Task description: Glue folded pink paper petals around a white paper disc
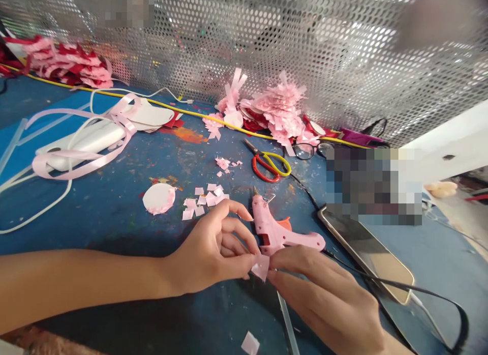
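Observation:
Between my two hands is a small pink ribbon square [261,267]. My left hand [213,248] pinches its left edge between thumb and finger, the other fingers curled. My right hand [328,294] pinches the right edge. Just beyond them a pink hot glue gun [272,225] lies on its side, a clear glue stick [286,319] showing below it. Several cut ribbon squares [204,200] lie scattered past my left hand. Left of those is a white disc [159,198] with pink pieces along its lower edge. One loose square [250,343] lies near the front.
Scissors [267,161] with red and yellow handles lie behind the glue gun. A phone [369,253] with a cable is at right. Pink ribbon [84,164] loops over a white power strip [82,141] at left. Frilled pink pieces [276,108] rest against the perforated metal panel [213,45].

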A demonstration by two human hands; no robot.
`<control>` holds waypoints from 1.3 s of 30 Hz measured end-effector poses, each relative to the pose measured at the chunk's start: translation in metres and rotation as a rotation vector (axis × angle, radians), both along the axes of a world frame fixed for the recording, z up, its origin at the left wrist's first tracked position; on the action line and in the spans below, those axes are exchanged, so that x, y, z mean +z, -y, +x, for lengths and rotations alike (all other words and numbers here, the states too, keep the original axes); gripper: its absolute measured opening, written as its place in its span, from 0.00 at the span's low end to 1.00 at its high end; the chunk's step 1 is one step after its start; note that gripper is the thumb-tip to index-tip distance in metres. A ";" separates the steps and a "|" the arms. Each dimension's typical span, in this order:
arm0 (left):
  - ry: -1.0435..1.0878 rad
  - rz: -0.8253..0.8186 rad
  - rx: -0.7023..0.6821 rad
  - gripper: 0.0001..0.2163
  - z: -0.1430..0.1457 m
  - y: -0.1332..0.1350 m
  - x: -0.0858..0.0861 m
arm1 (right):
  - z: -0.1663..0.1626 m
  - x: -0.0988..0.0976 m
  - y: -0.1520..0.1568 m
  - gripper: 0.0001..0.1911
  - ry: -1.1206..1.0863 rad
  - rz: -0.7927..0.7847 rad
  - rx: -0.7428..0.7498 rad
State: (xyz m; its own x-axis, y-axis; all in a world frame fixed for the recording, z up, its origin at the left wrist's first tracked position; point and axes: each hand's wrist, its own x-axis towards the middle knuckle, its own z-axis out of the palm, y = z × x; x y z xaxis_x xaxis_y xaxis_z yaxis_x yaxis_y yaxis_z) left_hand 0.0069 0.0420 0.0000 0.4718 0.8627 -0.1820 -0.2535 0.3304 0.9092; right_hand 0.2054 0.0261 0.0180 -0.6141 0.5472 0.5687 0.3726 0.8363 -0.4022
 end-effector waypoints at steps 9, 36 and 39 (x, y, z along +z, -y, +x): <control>-0.051 0.044 -0.023 0.20 -0.001 0.000 0.001 | 0.004 0.002 0.000 0.10 0.114 0.082 0.000; -0.142 0.530 0.000 0.18 -0.002 0.002 -0.011 | -0.012 -0.013 0.017 0.14 -0.358 -0.483 -0.332; -0.119 0.566 -0.005 0.17 -0.003 0.002 -0.013 | -0.011 -0.013 0.016 0.15 -0.358 -0.477 -0.311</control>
